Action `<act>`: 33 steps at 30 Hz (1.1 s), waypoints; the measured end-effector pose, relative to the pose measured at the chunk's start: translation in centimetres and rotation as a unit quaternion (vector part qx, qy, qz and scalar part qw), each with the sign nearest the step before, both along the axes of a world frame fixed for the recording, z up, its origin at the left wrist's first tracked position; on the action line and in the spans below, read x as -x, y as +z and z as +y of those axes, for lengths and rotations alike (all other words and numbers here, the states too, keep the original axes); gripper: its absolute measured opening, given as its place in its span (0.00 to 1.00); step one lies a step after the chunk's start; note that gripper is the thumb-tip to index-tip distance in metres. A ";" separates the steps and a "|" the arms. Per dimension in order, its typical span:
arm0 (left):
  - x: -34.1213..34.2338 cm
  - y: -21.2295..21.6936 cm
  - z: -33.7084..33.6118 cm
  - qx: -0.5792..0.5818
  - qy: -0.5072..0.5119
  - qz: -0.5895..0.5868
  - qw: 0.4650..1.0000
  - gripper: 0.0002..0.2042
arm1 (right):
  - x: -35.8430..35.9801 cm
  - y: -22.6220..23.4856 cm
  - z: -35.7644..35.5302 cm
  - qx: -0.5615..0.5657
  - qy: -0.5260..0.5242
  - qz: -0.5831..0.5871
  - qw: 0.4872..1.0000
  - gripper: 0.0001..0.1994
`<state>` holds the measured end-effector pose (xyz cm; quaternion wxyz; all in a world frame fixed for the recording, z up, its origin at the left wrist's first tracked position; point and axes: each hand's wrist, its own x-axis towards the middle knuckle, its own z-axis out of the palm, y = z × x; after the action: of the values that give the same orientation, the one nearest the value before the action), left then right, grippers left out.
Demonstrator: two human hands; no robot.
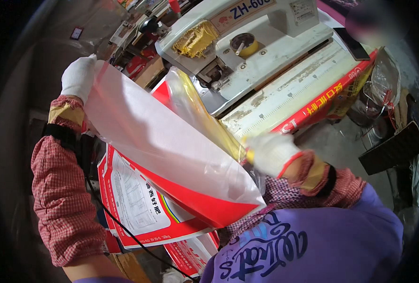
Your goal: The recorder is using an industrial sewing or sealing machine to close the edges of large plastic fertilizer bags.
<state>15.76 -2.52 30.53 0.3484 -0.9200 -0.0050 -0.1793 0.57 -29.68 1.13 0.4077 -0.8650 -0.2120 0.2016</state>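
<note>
The person holds a red-and-white sack up between both gloved hands, in front of a sewing machine. The left hand is closed on the sack's upper far corner, raised high at the left of the view; the right hand is closed on the other end of the same open edge, lower and close to the body, just beside the front of the work surface. So the sack's top edge runs as a long diagonal from upper left down to lower right, with a clear liner billowing out of the mouth toward the machine. The machine lies beyond that edge, to the upper right; the right hand is the nearer one to it and to the surface, while the left stands well apart. The body of the sack hangs down toward the person's chest. More printed sacks lie stacked below, under the left forearm.
</note>
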 end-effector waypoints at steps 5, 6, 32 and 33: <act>0.4 -1.3 -2.4 -0.012 0.008 0.036 0.999 0.20 | 0.4 2.0 0.7 -0.093 -0.204 -0.204 0.953 0.19; 0.1 -1.6 -2.2 -0.012 0.006 0.038 0.999 0.20 | 0.3 2.7 1.1 -0.119 -0.157 -0.149 0.969 0.24; -6.5 -24.0 -0.4 -0.080 -0.156 0.062 0.982 0.08 | 3.7 2.1 -2.5 -0.361 -0.019 0.049 0.931 0.07; -6.4 -25.5 -0.5 -0.091 -0.203 0.091 0.971 0.09 | 4.6 -0.4 -4.4 -0.342 -0.061 0.124 0.930 0.07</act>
<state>22.11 -3.01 5.08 0.3860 -0.8786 0.2299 -0.1619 -3.98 -34.04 0.71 0.7131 -0.6528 -0.1627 0.1973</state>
